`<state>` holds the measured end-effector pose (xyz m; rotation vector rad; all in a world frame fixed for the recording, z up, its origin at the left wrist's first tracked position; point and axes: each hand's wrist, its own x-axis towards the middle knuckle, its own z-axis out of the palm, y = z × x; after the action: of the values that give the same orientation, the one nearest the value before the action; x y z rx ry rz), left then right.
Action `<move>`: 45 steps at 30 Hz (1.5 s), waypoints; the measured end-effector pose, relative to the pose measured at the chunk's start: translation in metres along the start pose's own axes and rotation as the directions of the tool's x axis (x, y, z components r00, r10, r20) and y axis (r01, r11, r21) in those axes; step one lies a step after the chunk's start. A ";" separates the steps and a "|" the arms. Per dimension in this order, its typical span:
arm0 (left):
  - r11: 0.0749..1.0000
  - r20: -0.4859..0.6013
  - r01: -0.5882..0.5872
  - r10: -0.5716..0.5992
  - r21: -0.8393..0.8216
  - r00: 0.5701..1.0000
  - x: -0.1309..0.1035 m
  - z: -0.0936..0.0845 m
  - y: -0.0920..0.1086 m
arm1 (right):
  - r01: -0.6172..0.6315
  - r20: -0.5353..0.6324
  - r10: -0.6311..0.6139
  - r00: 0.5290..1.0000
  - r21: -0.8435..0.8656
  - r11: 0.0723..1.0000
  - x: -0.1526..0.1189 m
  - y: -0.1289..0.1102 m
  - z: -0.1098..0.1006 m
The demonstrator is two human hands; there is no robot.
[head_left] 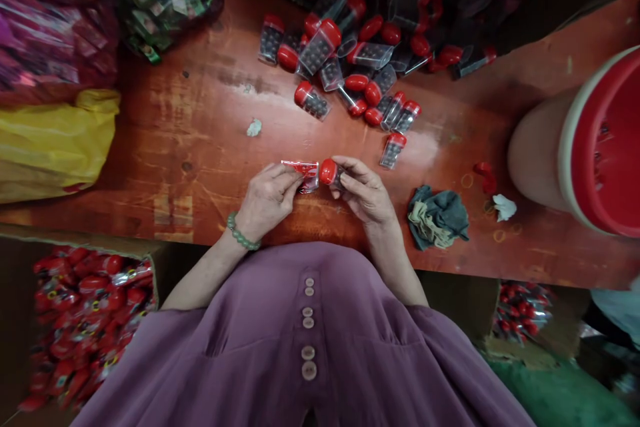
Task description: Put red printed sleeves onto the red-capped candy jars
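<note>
My left hand (269, 199), with a green bead bracelet at the wrist, pinches a small clear packet with red print (309, 177). Just right of it, my right hand (366, 192) holds a small clear container with a red cap (329, 172), its cap turned toward the packet. A narrow gap separates packet and cap. Beyond my hands lies a loose pile of similar red-capped containers (320, 47) with dark round pieces inside. One such container (393, 150) lies apart, nearest my right hand.
Crumpled dark cloth (438, 217) lies right of my right hand on the red table (225, 113). A large tub with a red rim (580, 147) stands farther right. Bags, one yellow (55, 143), fill the left. Below the table edge are boxes of red items (90, 320).
</note>
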<state>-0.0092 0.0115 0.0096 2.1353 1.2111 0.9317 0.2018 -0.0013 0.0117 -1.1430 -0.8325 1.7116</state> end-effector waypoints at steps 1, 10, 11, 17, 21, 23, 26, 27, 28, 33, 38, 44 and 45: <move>1.000 0.011 0.000 0.000 0.007 1.000 -0.002 0.001 -0.001 | -0.003 0.006 0.003 1.000 -0.013 1.000 -0.001 0.001 0.000; 0.990 -0.034 0.106 -0.110 -0.090 0.993 -0.008 0.001 0.000 | -0.047 -0.017 0.047 0.999 0.002 0.999 -0.005 0.005 -0.001; 0.984 -0.034 0.117 -0.123 -0.137 0.992 -0.007 -0.001 0.001 | -0.033 -0.023 0.032 0.999 -0.021 0.999 -0.006 0.005 -0.002; 0.872 0.045 0.245 -0.250 -0.424 0.967 -0.006 -0.009 0.010 | 0.214 -0.043 -0.247 0.968 -0.375 0.902 -0.020 -0.006 0.002; 0.826 0.093 0.295 -0.286 -0.480 0.954 -0.006 -0.014 0.013 | 0.339 0.092 -0.362 0.928 -0.615 0.712 -0.030 -0.021 0.009; 0.806 0.120 0.322 -0.303 -0.497 0.945 -0.006 -0.016 0.013 | 0.397 0.176 -0.387 0.905 -0.674 0.623 -0.032 -0.025 0.010; 0.792 0.157 0.356 -0.321 -0.497 0.934 -0.006 -0.017 0.013 | 0.462 0.288 -0.384 0.877 -0.724 0.512 -0.033 -0.029 0.008; 0.793 0.172 0.367 -0.324 -0.487 0.930 -0.007 -0.017 0.012 | 0.469 0.314 -0.368 0.875 -0.740 0.483 -0.034 -0.030 0.007; 0.796 0.187 0.376 -0.326 -0.475 0.927 -0.007 -0.017 0.012 | 0.469 0.335 -0.346 0.877 -0.757 0.455 -0.035 -0.032 0.007; 0.807 0.244 0.397 -0.319 -0.437 0.916 -0.011 -0.012 0.010 | 0.437 0.405 -0.166 0.899 -0.820 0.370 -0.038 -0.042 0.009; 0.801 0.306 0.424 -0.314 -0.423 0.899 -0.014 -0.003 0.005 | 0.388 0.432 0.041 0.901 -0.845 0.368 -0.030 -0.046 0.010; 0.747 0.372 0.471 -0.315 -0.470 0.873 -0.013 0.000 0.002 | 0.399 0.497 0.128 0.858 -0.804 0.440 -0.015 -0.044 0.003; 0.732 0.389 0.480 -0.312 -0.483 0.867 -0.012 0.000 0.002 | 0.405 0.510 0.129 0.850 -0.792 0.457 -0.014 -0.044 0.003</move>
<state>-0.0129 0.0001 0.0071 1.3898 1.0218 0.6491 0.2145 0.0025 0.0562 -1.1713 -2.3198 1.3957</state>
